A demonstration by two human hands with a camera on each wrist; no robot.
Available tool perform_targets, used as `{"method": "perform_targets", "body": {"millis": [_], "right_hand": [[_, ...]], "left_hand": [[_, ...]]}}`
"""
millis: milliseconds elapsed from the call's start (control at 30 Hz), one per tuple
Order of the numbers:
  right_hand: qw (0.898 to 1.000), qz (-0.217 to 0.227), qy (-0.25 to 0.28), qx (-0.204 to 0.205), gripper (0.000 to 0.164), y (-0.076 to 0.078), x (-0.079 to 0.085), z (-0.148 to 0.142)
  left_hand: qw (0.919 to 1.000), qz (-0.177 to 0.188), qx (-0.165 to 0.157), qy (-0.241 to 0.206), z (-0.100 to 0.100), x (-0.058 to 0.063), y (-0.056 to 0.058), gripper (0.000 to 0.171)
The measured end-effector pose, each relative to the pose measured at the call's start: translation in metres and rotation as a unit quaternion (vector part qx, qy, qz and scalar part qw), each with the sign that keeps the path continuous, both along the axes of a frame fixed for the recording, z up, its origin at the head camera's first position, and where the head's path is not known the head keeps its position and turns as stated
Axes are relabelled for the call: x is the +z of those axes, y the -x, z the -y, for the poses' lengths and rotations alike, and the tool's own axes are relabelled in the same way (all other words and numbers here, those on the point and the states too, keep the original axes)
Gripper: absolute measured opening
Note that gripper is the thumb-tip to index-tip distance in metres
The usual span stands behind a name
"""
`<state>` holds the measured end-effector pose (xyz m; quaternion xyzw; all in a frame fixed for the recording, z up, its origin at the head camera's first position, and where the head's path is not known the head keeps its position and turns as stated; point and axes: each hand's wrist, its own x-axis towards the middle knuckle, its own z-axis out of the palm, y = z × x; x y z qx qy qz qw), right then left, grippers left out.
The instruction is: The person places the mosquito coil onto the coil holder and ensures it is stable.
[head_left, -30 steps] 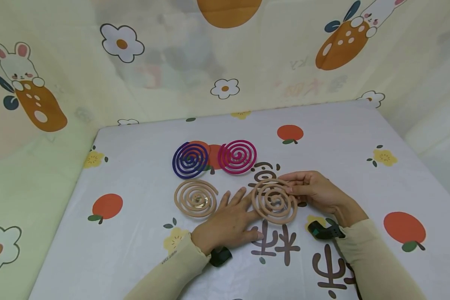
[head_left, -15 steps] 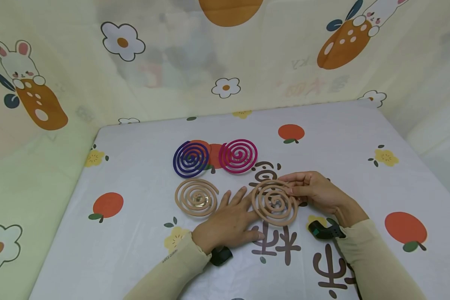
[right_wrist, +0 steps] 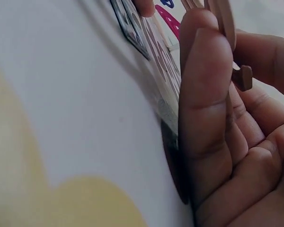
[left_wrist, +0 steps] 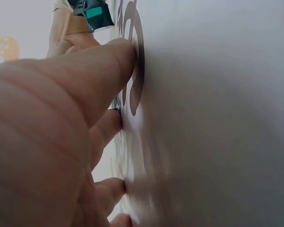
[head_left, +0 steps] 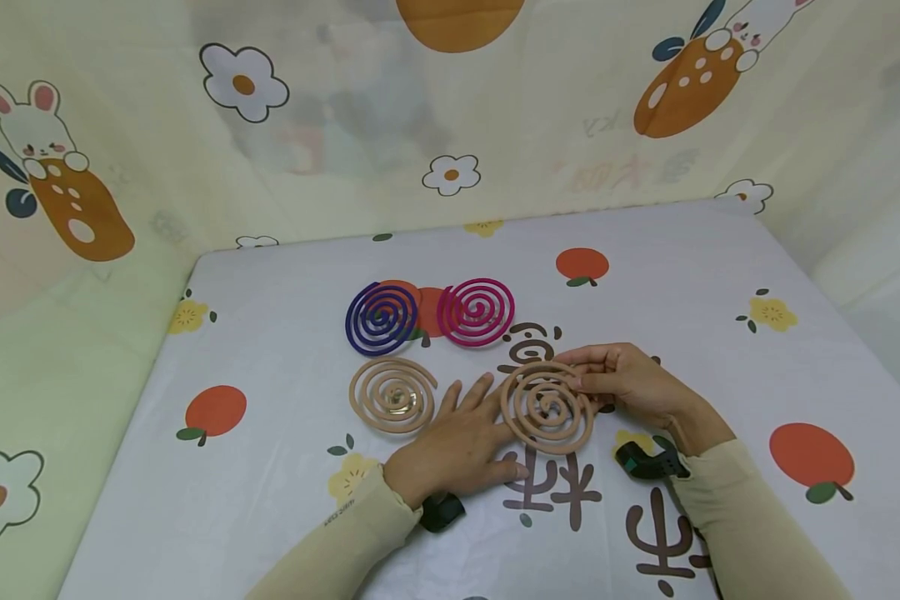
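Observation:
My right hand (head_left: 630, 385) pinches the outer end of a tan mosquito coil (head_left: 549, 408) between thumb and fingers. The coil is tilted just above the tablecloth, its near rim over the left hand's fingers. My left hand (head_left: 457, 446) lies palm down with fingers spread. In the right wrist view, a fingertip touches a thin shiny metal piece (right_wrist: 129, 26) under the coil; the head view mostly hides it. Left of that hand lies another tan coil (head_left: 371, 398) with a shiny metal stand (head_left: 402, 403) at its centre.
Behind the hands, a dark blue coil (head_left: 354, 327) and a magenta coil (head_left: 504, 310) lie side by side on the printed tablecloth (head_left: 285, 333). A patterned cloth wall (head_left: 345, 200) rises along the table's far edge. Each wrist wears a dark strapped device (head_left: 648, 461).
The held coil has shifted slightly, its near rim a little lower toward me. Both hands stay almost in place, and the other coils have not moved.

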<state>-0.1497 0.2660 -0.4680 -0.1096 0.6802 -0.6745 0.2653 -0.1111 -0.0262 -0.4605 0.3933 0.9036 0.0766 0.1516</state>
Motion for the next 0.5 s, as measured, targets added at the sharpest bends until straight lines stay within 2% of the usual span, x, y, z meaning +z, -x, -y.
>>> {"method": "perform_targets", "body": {"millis": [200,500], "right_hand": [[1.0,-0.004,-0.024,0.007,0.053,-0.0004,0.0015,0.0023],[0.999,-0.014,-0.024,0.026,0.057,0.0,-0.0001,-0.0006]], "left_hand": [[1.0,0.003,0.0,0.002,0.0004,0.0014,-0.0004,0.071],[1.0,0.006,-0.001,0.006,0.0007,0.0033,-0.0009,0.072]]}}
